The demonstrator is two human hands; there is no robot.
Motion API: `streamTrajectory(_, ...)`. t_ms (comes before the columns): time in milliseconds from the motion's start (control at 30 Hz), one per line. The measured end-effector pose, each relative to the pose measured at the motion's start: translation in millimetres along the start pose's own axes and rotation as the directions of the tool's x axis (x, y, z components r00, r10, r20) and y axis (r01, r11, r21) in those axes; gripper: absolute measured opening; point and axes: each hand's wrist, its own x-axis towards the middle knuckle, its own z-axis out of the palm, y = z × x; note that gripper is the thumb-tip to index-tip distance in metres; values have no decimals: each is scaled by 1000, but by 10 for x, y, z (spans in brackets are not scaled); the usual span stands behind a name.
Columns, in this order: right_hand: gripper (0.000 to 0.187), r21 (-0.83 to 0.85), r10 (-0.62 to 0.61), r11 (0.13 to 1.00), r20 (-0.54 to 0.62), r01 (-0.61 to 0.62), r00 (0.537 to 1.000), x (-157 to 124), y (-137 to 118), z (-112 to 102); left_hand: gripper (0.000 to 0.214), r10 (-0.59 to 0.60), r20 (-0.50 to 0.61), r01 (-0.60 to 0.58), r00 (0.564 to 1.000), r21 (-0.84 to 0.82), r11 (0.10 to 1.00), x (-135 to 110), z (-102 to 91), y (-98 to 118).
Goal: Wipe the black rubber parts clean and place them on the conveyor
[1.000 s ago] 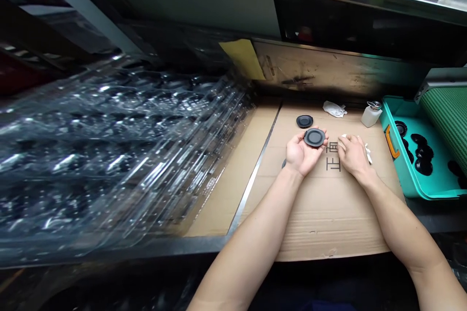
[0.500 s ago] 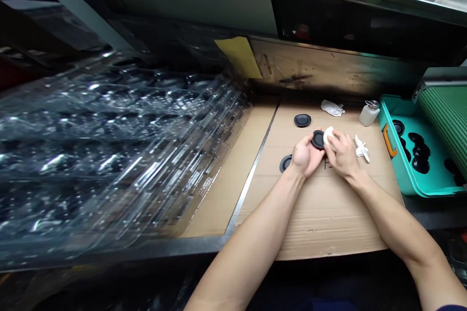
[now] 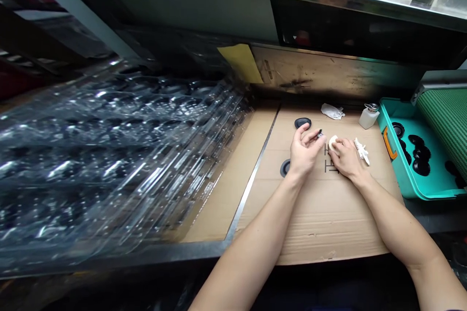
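Observation:
My left hand [image 3: 304, 153] is raised over the cardboard, its fingers closed around a black round part [image 3: 320, 133]. Most of that part is hidden, with only a small dark edge showing past the fingers. To its right, my right hand [image 3: 346, 156] grips a white wiping pad [image 3: 332, 142], apart from the black part. One black disc [image 3: 302, 123] lies just beyond my left fingers. Another dark disc [image 3: 285, 168] sits beside my left wrist, partly covered by it.
A teal bin [image 3: 404, 180] holding several black parts stands at the right, beside a green belt [image 3: 447, 116]. A white pump bottle [image 3: 368, 116] and crumpled white wipes [image 3: 332, 111] lie at the back. Stacked clear plastic trays [image 3: 146, 155] fill the left side.
My left hand has turned over, tilting the black round part from flat to edge-on. The white pad has moved off it, slightly right and down, still in my right hand.

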Motion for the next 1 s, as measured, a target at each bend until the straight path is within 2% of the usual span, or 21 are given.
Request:
streamTrajectory(33, 27, 12, 0, 1000, 22, 0, 1000, -4, -1, 18, 77, 137, 27, -140, 990, 154, 978, -41, 15, -16)
streamTrajectory(67, 28, 24, 4, 1000, 35, -4, 999, -5, 0, 32, 83, 269, 79, -280, 960, 297, 913, -80, 28, -32)
streamTrajectory(133, 32, 47, 12, 999, 48, -14, 999, -2, 14, 43, 91, 448, 211, -490, 869, 490, 721, -138, 43, -60)
streamTrajectory(167, 34, 57, 14, 998, 55, -18, 998, 1, 24, 41, 93, 493, 262, -549, 829, 543, 635, -156, 46, -71)
streamTrajectory(233, 36, 69, 18, 997, 64, -22, 998, 6, 40, 32, 98, 543, 309, -602, 781, 603, 523, -168, 43, -87)
streamTrajectory(333, 36, 82, 7, 997, 60, -12, 998, 10, 50, 26, 102, 558, 320, -608, 766, 643, 466, -155, 23, -92)
streamTrajectory(567, 34, 82, -14, 997, 37, 11, 999, 11, 72, 52, 104, 517, 321, -580, 794, 657, 482, -165, 25, -94)
streamTrajectory(667, 34, 84, -19, 996, 39, 16, 999, 12, 88, 49, 98, 480, 313, -559, 819, 620, 550, -200, 42, -116)
streamTrajectory(767, 34, 94, -8, 996, 37, 5, 999, 21, 101, 42, 78, 426, 269, -500, 864, 561, 660, -168, 40, -118)
streamTrajectory(833, 29, 98, 1, 995, 34, -4, 999, 28, 102, 43, 53, 358, 214, -416, 909, 529, 739, -44, -6, -83)
streamTrajectory(900, 27, 97, 6, 995, 24, -8, 1000, 31, 95, 51, 32, 276, 154, -316, 949, 501, 805, 183, -112, -12)
streamTrajectory(1000, 27, 90, 11, 996, 13, -12, 1000, 24, 69, 67, 31, 205, 52, -201, 977, 536, 820, 636, -356, 122)
